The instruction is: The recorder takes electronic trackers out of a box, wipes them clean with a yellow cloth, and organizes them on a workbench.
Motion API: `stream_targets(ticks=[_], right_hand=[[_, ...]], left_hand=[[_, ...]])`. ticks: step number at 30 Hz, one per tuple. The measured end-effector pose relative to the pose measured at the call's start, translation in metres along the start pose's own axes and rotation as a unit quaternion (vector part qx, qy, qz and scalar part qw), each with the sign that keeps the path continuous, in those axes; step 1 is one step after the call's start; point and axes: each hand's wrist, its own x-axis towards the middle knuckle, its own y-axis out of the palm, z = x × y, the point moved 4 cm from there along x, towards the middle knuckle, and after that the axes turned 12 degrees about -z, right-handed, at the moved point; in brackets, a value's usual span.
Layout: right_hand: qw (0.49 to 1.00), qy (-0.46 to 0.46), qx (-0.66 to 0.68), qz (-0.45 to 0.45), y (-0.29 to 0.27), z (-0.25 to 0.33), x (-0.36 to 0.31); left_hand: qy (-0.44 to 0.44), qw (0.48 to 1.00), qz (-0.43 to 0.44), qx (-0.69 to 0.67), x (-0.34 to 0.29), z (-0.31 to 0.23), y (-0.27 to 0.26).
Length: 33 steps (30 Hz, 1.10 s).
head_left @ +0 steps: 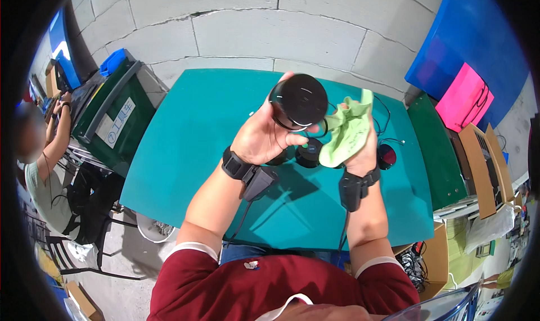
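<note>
My left hand (259, 135) is wrapped round a glossy black, round, puck-like device (302, 99), held up above the table with its flat face showing. A light green cloth (344, 134) is gripped in my right hand (364, 155), beside the device and hanging down towards my wrist. My right fingers are mostly hidden behind the cloth. On the green table (185, 135), below and between my hands, stands another black round device (307, 154). A further dark round one with a reddish top (386, 156) lies just right of my right hand. Both wrists wear black strapped modules.
Thin black cables (388, 116) lie at the table's right side. A white block wall (242, 34) stands behind. On the left are a dark green bin (118, 118) and a seated person (45, 175). Cardboard boxes (484, 163) and a pink bag (464, 99) stand right.
</note>
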Motion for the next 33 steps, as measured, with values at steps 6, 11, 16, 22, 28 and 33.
stream_targets(ticks=[6, 11, 16, 22, 28, 33], right_hand=[[0.996, -0.078, -0.016, 0.031, -0.003, 0.013, -0.001], [0.998, -0.063, 0.022, 0.018, -0.008, 0.013, 0.002], [0.997, -0.048, 0.033, 0.050, -0.004, 0.013, -0.004], [0.997, -0.040, 0.033, 0.062, -0.001, 0.013, -0.007], [0.991, -0.075, -0.020, 0.106, 0.001, 0.011, -0.008], [0.977, -0.124, -0.134, 0.108, 0.009, 0.003, -0.009]], left_hand=[[-0.038, 0.980, -0.085, -0.175, 0.003, 0.000, -0.023], [-0.032, 0.987, -0.043, -0.154, 0.001, 0.000, -0.017], [-0.034, 0.991, -0.015, -0.132, 0.000, 0.000, -0.013], [-0.029, 0.992, -0.024, -0.118, -0.001, 0.001, -0.012], [-0.028, 0.995, -0.064, -0.071, 0.000, 0.003, -0.014], [-0.005, 0.991, -0.121, 0.064, 0.001, 0.003, -0.012]])
